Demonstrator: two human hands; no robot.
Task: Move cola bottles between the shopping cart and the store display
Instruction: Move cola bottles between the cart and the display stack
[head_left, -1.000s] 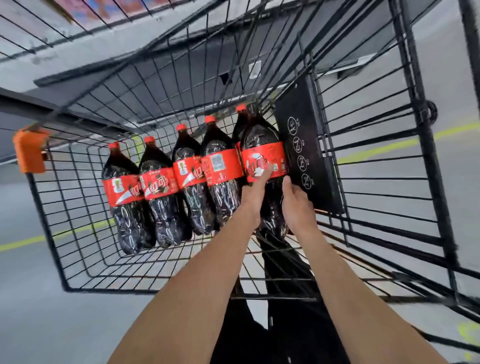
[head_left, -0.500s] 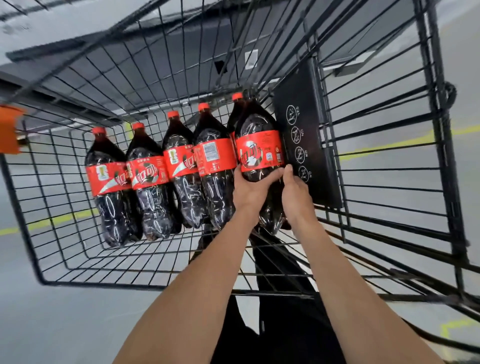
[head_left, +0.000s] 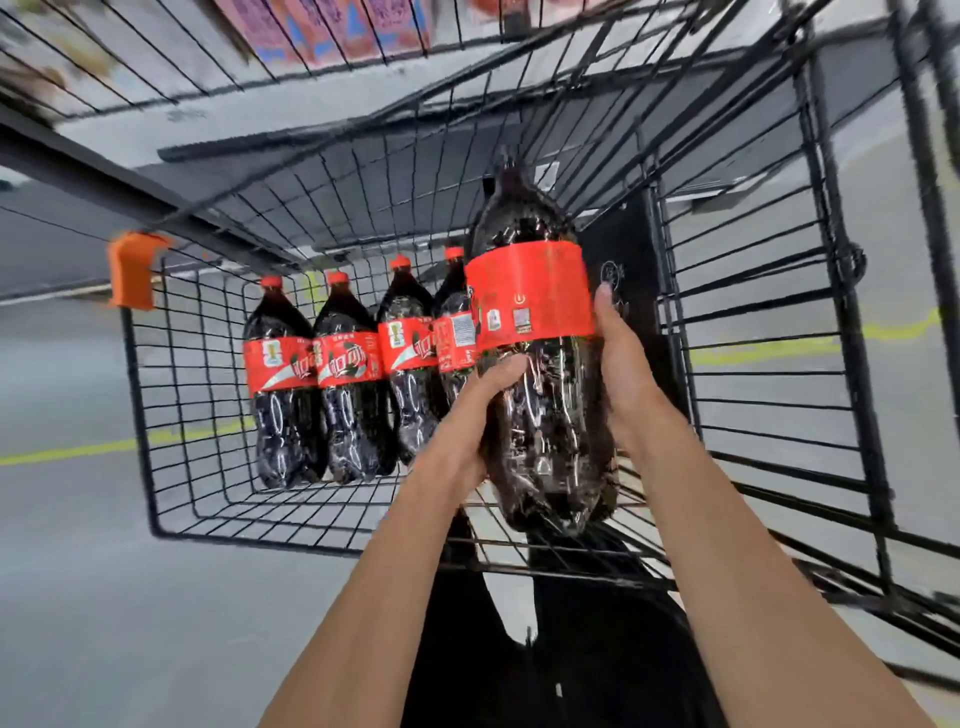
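Head view: I have both hands clamped on one cola bottle (head_left: 540, 374), my left hand (head_left: 483, 410) on its left side below the red label, my right hand (head_left: 621, 369) flat against its right side. It is raised above the shopping cart (head_left: 171, 467). Four bottles (head_left: 358, 374) stand in a row at the cart's far wall.

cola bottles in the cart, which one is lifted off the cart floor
The held bottle, rightmost and nearest the camera, gripped between the left hand and right hand. The other four stand in a row on the cart floor, untouched.
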